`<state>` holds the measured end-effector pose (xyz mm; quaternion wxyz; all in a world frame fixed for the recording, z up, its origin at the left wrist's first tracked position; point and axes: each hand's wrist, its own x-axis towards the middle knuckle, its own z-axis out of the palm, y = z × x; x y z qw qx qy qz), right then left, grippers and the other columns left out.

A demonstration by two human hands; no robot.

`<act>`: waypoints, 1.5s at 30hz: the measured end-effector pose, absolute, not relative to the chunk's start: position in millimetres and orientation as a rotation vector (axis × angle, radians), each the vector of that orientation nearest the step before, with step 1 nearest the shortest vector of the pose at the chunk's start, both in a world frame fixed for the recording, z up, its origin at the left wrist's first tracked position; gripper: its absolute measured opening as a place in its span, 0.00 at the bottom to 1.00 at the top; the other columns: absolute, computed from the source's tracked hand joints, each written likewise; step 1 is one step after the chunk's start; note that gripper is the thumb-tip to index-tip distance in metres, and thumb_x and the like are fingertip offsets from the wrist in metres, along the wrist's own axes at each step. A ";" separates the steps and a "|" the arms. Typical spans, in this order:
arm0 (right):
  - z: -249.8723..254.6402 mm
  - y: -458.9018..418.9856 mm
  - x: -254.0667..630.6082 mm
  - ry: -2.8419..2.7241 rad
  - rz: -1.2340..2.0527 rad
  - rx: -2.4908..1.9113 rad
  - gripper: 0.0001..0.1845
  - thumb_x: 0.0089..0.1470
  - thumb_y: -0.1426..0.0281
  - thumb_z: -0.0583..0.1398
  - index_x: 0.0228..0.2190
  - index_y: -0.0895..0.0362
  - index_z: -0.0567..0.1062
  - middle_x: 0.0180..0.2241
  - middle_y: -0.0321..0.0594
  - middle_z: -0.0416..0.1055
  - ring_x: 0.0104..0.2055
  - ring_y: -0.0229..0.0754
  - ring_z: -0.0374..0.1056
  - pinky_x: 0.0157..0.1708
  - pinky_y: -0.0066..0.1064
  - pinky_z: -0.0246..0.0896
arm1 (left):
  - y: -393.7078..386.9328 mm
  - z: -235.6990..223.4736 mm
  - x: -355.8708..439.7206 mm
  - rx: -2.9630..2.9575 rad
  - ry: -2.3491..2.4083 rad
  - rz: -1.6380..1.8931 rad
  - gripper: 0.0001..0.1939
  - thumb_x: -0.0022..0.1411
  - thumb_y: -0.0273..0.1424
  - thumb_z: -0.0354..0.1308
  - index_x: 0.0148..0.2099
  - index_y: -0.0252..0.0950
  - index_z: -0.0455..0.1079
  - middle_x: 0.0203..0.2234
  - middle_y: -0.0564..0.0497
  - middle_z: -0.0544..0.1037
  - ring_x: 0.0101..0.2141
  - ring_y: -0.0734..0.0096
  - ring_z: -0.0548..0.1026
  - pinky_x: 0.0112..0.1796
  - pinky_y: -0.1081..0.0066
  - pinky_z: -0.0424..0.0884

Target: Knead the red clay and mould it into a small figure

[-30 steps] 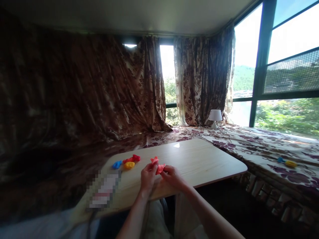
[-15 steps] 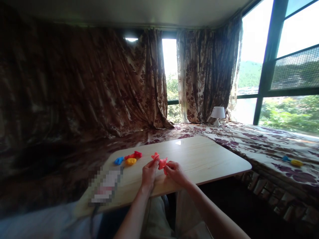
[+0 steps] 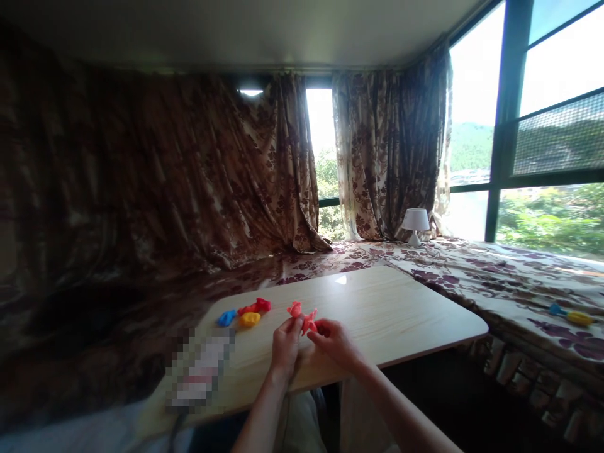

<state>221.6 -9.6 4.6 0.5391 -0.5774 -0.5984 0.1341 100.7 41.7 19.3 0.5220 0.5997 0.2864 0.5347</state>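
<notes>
Above the near part of the pale table (image 3: 387,314), I hold a coral-red, soft-looking crumpled piece (image 3: 309,321) with frilled ends; I cannot tell its material. My left hand (image 3: 285,346) pinches it from the left, and one lobe sticks up past the fingertips. My right hand (image 3: 336,343) has its thumb and fingers closed at the right edge of the same piece. To the left on the tabletop lie a blue lump (image 3: 227,318), a yellow lump (image 3: 250,319) and red lumps (image 3: 257,307).
A pixelated flat object (image 3: 201,371) with a dark cord lies at the table's left. Floral-covered bedding (image 3: 453,270) runs behind and to the right, bearing a white lamp (image 3: 416,225) and a blue-and-yellow item (image 3: 572,314). Floral curtains (image 3: 264,189) hang behind.
The view has tilted up slightly, so everything sits lower in the picture. Both hands stay on the coral-red piece, whose middle now looks narrower and more covered by the fingers.
</notes>
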 end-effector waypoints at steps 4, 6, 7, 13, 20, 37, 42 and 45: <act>6.6 -13.0 221.0 -1.447 0.174 -1.468 0.13 0.50 0.62 0.59 0.21 0.58 0.72 0.18 0.32 0.65 0.21 0.33 0.56 0.22 0.25 0.46 | 38.9 20.3 101.2 1.504 0.683 1.246 0.18 0.50 0.43 0.59 0.32 0.31 0.76 0.21 0.51 0.76 0.26 0.71 0.70 0.30 0.73 0.64; 8.9 -16.0 220.5 -1.485 0.066 -1.513 0.13 0.50 0.62 0.59 0.21 0.57 0.71 0.19 0.33 0.66 0.21 0.33 0.56 0.23 0.26 0.45 | 37.9 21.4 101.3 1.514 0.685 1.240 0.18 0.50 0.43 0.59 0.30 0.31 0.76 0.21 0.51 0.76 0.26 0.70 0.70 0.30 0.74 0.64; 9.8 -17.4 220.1 -1.506 0.007 -1.538 0.12 0.51 0.63 0.59 0.22 0.57 0.71 0.19 0.34 0.67 0.22 0.34 0.57 0.24 0.26 0.44 | 37.6 22.0 101.4 1.516 0.686 1.241 0.17 0.50 0.43 0.59 0.29 0.31 0.76 0.20 0.51 0.76 0.26 0.70 0.70 0.30 0.74 0.64; 13.4 -25.0 216.4 -1.681 -0.199 -1.642 0.12 0.58 0.68 0.53 0.26 0.55 0.73 0.27 0.38 0.74 0.29 0.38 0.65 0.31 0.27 0.49 | 35.7 25.4 102.7 1.582 0.741 1.243 0.17 0.48 0.42 0.60 0.25 0.31 0.75 0.18 0.51 0.75 0.25 0.69 0.70 0.30 0.73 0.64; 19.0 -25.3 212.9 -1.716 -0.286 -1.744 0.12 0.58 0.65 0.54 0.26 0.54 0.73 0.28 0.37 0.74 0.32 0.38 0.67 0.35 0.27 0.51 | 39.2 24.8 101.0 1.555 0.752 1.289 0.19 0.49 0.45 0.58 0.26 0.31 0.74 0.19 0.51 0.75 0.24 0.70 0.69 0.29 0.73 0.63; 16.6 -22.3 214.1 -1.689 -0.265 -1.701 0.09 0.55 0.70 0.56 0.25 0.55 0.73 0.28 0.37 0.74 0.31 0.39 0.65 0.34 0.28 0.52 | 38.5 23.9 103.4 1.615 0.736 1.273 0.18 0.49 0.44 0.60 0.24 0.32 0.72 0.18 0.52 0.74 0.23 0.72 0.68 0.27 0.74 0.62; 15.1 -18.3 217.1 -1.586 0.076 -1.540 0.16 0.54 0.66 0.55 0.18 0.58 0.69 0.18 0.32 0.64 0.23 0.34 0.57 0.24 0.25 0.47 | 41.7 22.2 100.9 1.543 0.655 1.300 0.17 0.51 0.43 0.58 0.29 0.31 0.74 0.21 0.51 0.75 0.25 0.71 0.70 0.29 0.74 0.65; 12.5 -15.2 219.2 -1.517 0.250 -1.426 0.18 0.55 0.64 0.53 0.18 0.59 0.69 0.16 0.30 0.58 0.21 0.32 0.52 0.21 0.24 0.44 | 44.1 19.8 100.7 1.542 0.617 1.286 0.17 0.52 0.41 0.59 0.34 0.30 0.75 0.24 0.50 0.77 0.28 0.70 0.71 0.31 0.74 0.66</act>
